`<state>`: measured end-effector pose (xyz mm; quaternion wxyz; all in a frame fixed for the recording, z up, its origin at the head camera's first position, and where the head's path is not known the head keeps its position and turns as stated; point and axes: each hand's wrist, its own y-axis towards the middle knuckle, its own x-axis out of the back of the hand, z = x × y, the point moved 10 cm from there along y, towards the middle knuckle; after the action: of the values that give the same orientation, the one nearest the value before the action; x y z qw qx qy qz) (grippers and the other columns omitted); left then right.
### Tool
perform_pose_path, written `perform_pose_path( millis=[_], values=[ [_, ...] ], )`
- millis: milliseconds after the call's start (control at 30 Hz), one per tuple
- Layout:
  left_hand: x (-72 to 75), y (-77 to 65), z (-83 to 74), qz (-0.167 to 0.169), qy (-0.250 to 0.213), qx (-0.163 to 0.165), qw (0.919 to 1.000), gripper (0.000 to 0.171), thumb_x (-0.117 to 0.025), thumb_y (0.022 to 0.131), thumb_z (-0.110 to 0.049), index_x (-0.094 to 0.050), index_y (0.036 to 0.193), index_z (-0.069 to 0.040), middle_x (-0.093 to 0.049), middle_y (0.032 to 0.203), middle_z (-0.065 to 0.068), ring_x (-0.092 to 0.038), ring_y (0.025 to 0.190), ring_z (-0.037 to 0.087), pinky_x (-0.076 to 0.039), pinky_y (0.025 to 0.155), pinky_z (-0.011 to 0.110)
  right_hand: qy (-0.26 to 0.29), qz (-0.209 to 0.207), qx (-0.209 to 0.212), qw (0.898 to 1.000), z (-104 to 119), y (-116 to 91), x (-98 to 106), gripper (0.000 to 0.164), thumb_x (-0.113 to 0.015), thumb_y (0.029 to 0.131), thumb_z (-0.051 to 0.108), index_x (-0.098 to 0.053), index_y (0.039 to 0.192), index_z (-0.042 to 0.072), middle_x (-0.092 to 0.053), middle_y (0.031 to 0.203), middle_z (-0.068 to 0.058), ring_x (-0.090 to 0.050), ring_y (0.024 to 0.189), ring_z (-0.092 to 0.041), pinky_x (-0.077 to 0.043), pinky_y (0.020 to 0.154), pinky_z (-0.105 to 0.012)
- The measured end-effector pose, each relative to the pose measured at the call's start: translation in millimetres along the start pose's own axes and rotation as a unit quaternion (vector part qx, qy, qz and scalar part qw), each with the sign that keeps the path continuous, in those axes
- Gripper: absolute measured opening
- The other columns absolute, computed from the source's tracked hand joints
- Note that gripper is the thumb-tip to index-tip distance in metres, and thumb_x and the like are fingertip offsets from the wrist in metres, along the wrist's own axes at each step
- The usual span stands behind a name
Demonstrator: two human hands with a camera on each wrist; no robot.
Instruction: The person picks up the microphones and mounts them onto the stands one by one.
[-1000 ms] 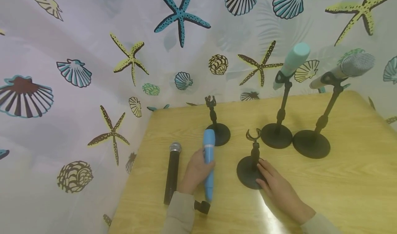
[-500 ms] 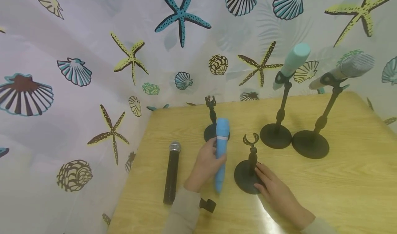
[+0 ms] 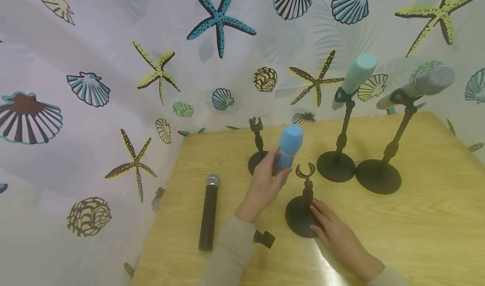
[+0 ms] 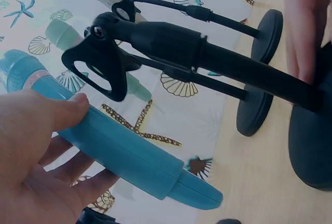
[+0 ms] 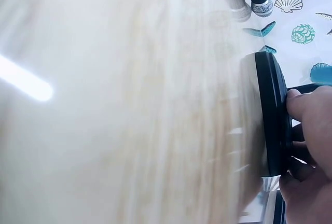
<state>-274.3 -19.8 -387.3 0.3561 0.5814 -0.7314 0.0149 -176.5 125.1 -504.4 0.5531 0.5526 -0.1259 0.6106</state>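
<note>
My left hand [image 3: 263,185] grips a blue microphone [image 3: 291,140], its head tilted up and away, above the table. In the left wrist view, thumb and fingers wrap the blue microphone [image 4: 119,146] just beside the black cradle [image 4: 98,68] of a desk stand. That stand [image 3: 307,191] has an open, upturned cradle and a round base. My right hand [image 3: 341,237] holds the stand by its base, fingers against the foot of the pole. In the right wrist view, thumb and fingers are at the base [image 5: 272,115].
A black microphone [image 3: 209,214] with a silver head lies at left. Near my left sleeve is a small black piece [image 3: 265,238]. Another stand [image 3: 259,143] with no microphone is behind my left hand. Two stands at right carry a mint-green microphone [image 3: 358,75] and a silver one [image 3: 432,81].
My left hand has lifted the blue microphone and carried it right, toward the stand's cradle, its head tilting up. The stand under my right hand has shifted slightly left and turned.
</note>
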Motion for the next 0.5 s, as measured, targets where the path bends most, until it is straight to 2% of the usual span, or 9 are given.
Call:
perform_pose_path(
  millis=[167,333,433,500],
  values=[
    [-0.7,10.3,-21.8,0.004,0.015,-0.047,0.9988,0.057,-0.061,0.097,-0.023,-0.039,0.149,-0.016,-0.058,0.139,0.007,-0.059,0.127,0.022,-0.053,0.102,0.036,0.005,0.003,-0.007,1.0,1,1,0,0.055,-0.077,0.084,0.013,-0.057,0.13,-0.009,-0.051,0.143,-0.025,-0.055,0.125,-0.042,-0.052,0.096,-0.049],
    [-2.8,15.0,-39.7,0.01,0.023,-0.105,0.9942,0.048,-0.063,0.095,-0.017,-0.049,0.14,-0.01,-0.06,0.136,0.008,-0.06,0.125,0.021,-0.05,0.105,0.032,0.006,-0.004,0.0,1.0,2,2,1,0.055,-0.079,0.082,0.011,-0.058,0.129,-0.01,-0.052,0.142,-0.025,-0.056,0.124,-0.042,-0.053,0.095,-0.049],
    [-6.0,16.8,-46.3,0.02,0.019,-0.131,0.991,0.047,-0.065,0.094,-0.013,-0.05,0.137,-0.008,-0.06,0.135,0.009,-0.058,0.127,0.02,-0.048,0.108,0.029,0.004,-0.011,0.003,1.0,2,2,1,0.055,-0.079,0.081,0.01,-0.059,0.128,-0.01,-0.052,0.141,-0.025,-0.057,0.124,-0.042,-0.054,0.094,-0.048],
    [-8.9,17.6,-49.2,0.035,-0.001,-0.142,0.9893,0.048,-0.066,0.093,-0.011,-0.049,0.137,-0.006,-0.058,0.136,0.009,-0.056,0.129,0.02,-0.045,0.11,0.027,0.004,-0.013,0.002,1.0,2,3,2,0.055,-0.08,0.08,0.01,-0.059,0.128,-0.009,-0.053,0.141,-0.024,-0.057,0.124,-0.042,-0.054,0.093,-0.048]
  ],
)
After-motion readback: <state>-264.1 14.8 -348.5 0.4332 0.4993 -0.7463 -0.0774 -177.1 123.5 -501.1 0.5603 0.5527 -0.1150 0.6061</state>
